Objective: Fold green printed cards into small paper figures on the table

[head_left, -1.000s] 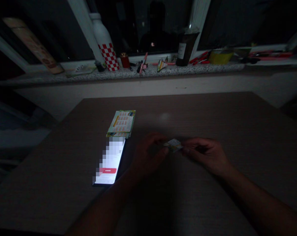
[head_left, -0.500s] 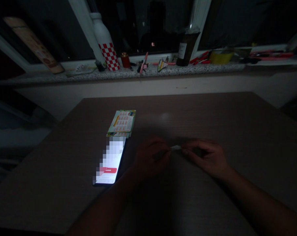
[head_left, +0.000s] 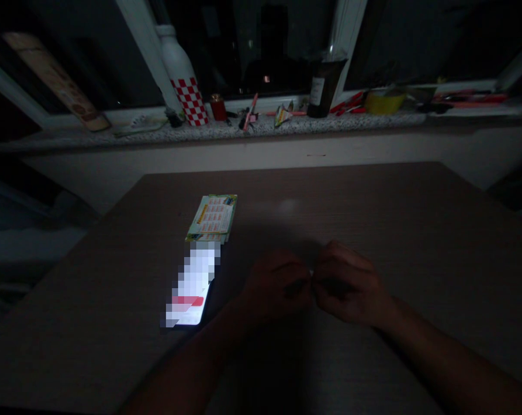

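Observation:
Over the middle of the dark wooden table [head_left: 351, 207], my left hand [head_left: 280, 285] and my right hand [head_left: 347, 282] meet, fingertips almost touching. Both are closed in a pinch on a small whitish piece [head_left: 311, 272], of which only a sliver shows between the fingers. Its kind cannot be made out in the dim light. Left of my left hand lies a phone [head_left: 195, 288] with its screen lit, partly pixelated. Just beyond the phone is a small stack of printed cards [head_left: 215, 216], green-edged with rows of red print.
On the granite windowsill [head_left: 252, 129] behind the table stand a white bottle with red checks [head_left: 187, 92], a small red jar [head_left: 218, 108], a dark pouch [head_left: 323, 89], a yellow roll [head_left: 384, 102] and several pens. A tall patterned tube [head_left: 59, 83] leans at the left.
My hands have come together, the right fingers closing in on the left. The whitish piece, visible between them before, is now mostly covered. The view has shifted slightly.

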`<move>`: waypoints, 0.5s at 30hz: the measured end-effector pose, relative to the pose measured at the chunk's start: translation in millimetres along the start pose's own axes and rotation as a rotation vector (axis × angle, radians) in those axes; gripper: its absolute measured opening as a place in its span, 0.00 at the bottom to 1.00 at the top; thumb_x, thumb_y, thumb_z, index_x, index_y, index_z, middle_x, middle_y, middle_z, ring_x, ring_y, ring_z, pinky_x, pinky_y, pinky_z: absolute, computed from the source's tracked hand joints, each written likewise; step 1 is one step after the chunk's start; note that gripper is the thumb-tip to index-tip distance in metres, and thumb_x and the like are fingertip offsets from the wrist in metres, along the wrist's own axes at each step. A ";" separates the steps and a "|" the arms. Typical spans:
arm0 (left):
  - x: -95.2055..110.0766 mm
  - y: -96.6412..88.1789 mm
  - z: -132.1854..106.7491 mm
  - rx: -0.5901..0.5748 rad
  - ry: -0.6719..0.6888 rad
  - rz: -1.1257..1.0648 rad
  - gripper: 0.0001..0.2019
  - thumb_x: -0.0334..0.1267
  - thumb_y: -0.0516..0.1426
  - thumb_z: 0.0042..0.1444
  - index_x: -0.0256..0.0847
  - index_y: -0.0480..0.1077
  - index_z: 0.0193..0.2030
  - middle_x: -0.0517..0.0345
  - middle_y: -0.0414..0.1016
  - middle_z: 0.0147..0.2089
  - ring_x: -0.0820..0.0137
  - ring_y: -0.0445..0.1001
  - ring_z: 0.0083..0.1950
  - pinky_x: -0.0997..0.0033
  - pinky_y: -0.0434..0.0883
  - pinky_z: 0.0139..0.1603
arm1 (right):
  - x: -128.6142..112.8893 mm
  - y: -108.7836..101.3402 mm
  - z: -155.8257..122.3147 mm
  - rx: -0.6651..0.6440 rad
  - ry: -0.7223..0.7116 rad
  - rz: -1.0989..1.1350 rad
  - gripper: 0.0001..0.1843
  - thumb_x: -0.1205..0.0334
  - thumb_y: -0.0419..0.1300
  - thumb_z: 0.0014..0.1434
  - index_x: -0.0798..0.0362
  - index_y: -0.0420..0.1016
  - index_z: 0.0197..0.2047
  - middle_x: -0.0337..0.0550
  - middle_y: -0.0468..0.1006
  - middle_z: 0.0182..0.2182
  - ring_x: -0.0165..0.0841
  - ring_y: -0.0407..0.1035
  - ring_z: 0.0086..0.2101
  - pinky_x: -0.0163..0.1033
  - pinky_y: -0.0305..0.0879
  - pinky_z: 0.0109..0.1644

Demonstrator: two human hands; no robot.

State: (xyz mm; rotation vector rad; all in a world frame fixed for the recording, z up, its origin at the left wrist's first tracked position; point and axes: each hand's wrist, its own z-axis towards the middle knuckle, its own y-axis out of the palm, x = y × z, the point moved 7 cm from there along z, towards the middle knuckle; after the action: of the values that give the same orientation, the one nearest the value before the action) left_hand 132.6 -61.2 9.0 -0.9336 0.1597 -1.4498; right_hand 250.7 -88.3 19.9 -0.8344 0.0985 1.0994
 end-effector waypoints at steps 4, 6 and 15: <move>3.6 2.1 0.4 -0.010 0.035 0.010 0.06 0.37 0.56 0.56 0.39 0.68 0.30 0.58 0.72 0.30 0.72 0.69 0.34 0.73 0.67 0.36 | 0.9 2.1 -0.6 -0.002 -0.014 -0.005 0.09 0.73 0.62 0.45 0.52 0.68 0.30 0.40 0.68 0.25 0.33 0.63 0.28 0.41 0.62 0.31; 4.4 3.9 0.4 -0.025 0.044 0.001 0.06 0.36 0.55 0.57 0.39 0.68 0.30 0.58 0.71 0.30 0.73 0.69 0.34 0.73 0.67 0.36 | 1.0 3.2 -1.2 -0.005 -0.019 0.004 0.09 0.73 0.62 0.45 0.52 0.68 0.29 0.40 0.68 0.24 0.32 0.63 0.27 0.41 0.62 0.31; 6.7 -1.5 0.1 0.019 0.047 -0.022 0.03 0.33 0.56 0.55 0.38 0.68 0.31 0.58 0.71 0.30 0.73 0.69 0.34 0.74 0.67 0.34 | 2.1 0.9 -0.8 0.001 0.022 0.034 0.07 0.73 0.61 0.45 0.53 0.68 0.27 0.39 0.68 0.23 0.31 0.64 0.26 0.38 0.61 0.29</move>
State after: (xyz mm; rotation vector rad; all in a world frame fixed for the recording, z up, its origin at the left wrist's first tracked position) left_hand 132.8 -66.8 12.9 -0.8889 0.1703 -1.4918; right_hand 251.1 -87.1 17.9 -0.8467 0.1325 1.1225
